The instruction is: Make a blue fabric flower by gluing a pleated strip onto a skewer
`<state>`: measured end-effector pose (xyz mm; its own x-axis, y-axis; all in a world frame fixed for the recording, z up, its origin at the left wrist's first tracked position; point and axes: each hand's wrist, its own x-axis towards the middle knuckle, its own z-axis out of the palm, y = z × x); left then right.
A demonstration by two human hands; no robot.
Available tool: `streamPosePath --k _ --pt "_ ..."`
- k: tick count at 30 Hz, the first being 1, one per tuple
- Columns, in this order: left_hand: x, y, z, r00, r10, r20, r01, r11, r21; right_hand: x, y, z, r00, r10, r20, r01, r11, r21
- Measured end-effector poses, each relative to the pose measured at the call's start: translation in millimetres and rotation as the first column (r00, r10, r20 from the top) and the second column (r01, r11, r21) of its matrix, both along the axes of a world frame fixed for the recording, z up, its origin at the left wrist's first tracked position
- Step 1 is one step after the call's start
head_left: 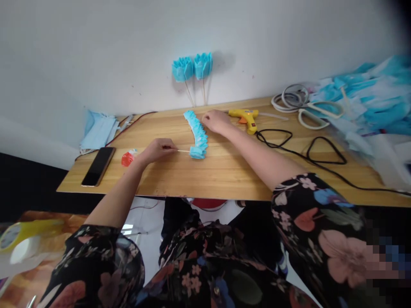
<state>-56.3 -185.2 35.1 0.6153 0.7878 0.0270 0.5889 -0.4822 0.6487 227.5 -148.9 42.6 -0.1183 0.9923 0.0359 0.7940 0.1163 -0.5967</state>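
Observation:
My left hand (159,149) pinches a thin wooden stick (183,150) that lies sideways above the table. Around the stick's right end is a small roll of light blue fabric (197,152), joined to a pleated blue strip (194,124) that curves away toward the wall. At the strip's right edge, my right hand (216,121) has its fingers curled and closed on the pleats; the fingertips are partly hidden. Two finished-looking blue fabric flowers (193,67) on sticks lean against the wall behind the strip.
A yellow glue gun (245,117) with a black cord lies right of my right hand. Scissors (316,114), a roll of tape (290,97) and a heap of blue fabric pieces (375,98) are further right. On the left are face masks (99,131), a phone (99,166) and a red wrapper (127,158).

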Motion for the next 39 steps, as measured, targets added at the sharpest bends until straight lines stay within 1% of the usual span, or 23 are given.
streamPosePath --k 1,3,5,7,10,11,13,15,17,18,20,21,23,26,29,31,35,39 --pt "0 0 -1.2 1.000 0.009 0.003 -0.009 1.000 -0.004 -4 5 2.2 0.997 -0.049 0.056 0.050 0.999 -0.021" --pt "-1 -1 -2.3 1.000 0.030 0.005 -0.030 1.000 -0.008 -10 12 3.7 0.989 -0.075 0.125 0.081 0.996 -0.043" --pt "-1 -2 -1.8 0.999 0.040 0.001 -0.040 0.999 -0.015 -15 16 2.5 0.990 -0.013 0.138 0.022 0.998 -0.063" --pt "0 -2 -0.2 1.000 0.029 -0.001 -0.029 0.999 -0.027 -15 18 -0.2 0.992 0.033 0.121 -0.027 0.998 -0.055" --pt "0 -2 2.5 1.000 0.002 0.010 -0.001 0.999 -0.039 -11 19 -4.4 0.997 0.071 0.032 -0.071 0.997 -0.009" --pt "0 -1 3.2 1.000 -0.005 0.013 0.006 0.999 -0.039 -9 18 -5.6 0.997 0.078 -0.028 -0.078 0.997 0.006" --pt "0 1 4.8 1.000 -0.014 0.012 0.015 0.999 -0.043 -6 17 -7.7 0.975 0.090 -0.203 -0.087 0.996 0.024" --pt "0 5 6.9 1.000 -0.019 0.002 0.019 0.999 -0.044 -6 17 -9.2 0.900 0.096 -0.424 -0.094 0.995 0.027" --pt "0 10 9.7 1.000 -0.017 -0.011 0.016 0.999 -0.037 -9 17 -9.4 0.775 0.096 -0.625 -0.103 0.994 0.026" --pt "0 14 11.1 1.000 -0.015 -0.019 0.015 0.999 -0.029 -10 18 -8.9 0.710 0.093 -0.698 -0.099 0.995 0.032" --pt "1 21 13.4 1.000 -0.009 -0.027 0.008 1.000 -0.012 -13 20 -6.1 0.607 0.100 -0.789 -0.082 0.995 0.063" --pt "2 25 13.9 1.000 -0.004 -0.025 0.004 1.000 -0.006 -14 21 -4.1 0.573 0.109 -0.812 -0.071 0.994 0.083" --pt "2 31 12.8 1.000 0.006 -0.003 -0.006 1.000 0.007 -15 21 0.8 0.540 0.131 -0.832 -0.057 0.991 0.120" --pt "2 34 5.8 0.999 0.031 0.043 -0.033 0.999 0.036 -13 19 6.9 0.558 0.152 -0.816 -0.053 0.988 0.147" --pt "-2 30 -3.5 0.994 0.087 0.068 -0.091 0.994 0.066 -10 17 9.0 0.585 0.161 -0.795 -0.051 0.986 0.162" --pt "-3 26 -7.6 0.992 0.100 0.073 -0.105 0.991 0.078 -9 18 8.5 0.590 0.169 -0.789 -0.048 0.984 0.174" --pt "-2 21 -7.6 0.994 0.060 0.093 -0.069 0.993 0.096 -9 19 7.2 0.607 0.187 -0.773 -0.037 0.978 0.207" --pt "-1 20 -4.4 0.995 0.038 0.089 -0.048 0.993 0.108 -8 20 8.9 0.588 0.169 -0.791 -0.016 0.980 0.198"
